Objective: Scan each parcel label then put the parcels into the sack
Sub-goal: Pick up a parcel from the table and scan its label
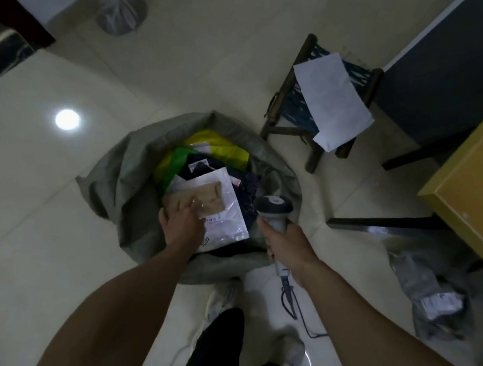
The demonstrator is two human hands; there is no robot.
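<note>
The left hand [183,219] lies flat-fingered on the clear-bagged parcel [218,198] atop the grey sack [121,176]'s pile, its length running away from the palm; the right hand [287,246], just beside it, grips the barcode scanner [273,206].

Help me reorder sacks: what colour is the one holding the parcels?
The sack is a dull grey-green; the head view, the only one, shows it.

stool [298,115] | paper [331,100] on stool | yellow table [477,189] | lined bin [120,11]
</note>
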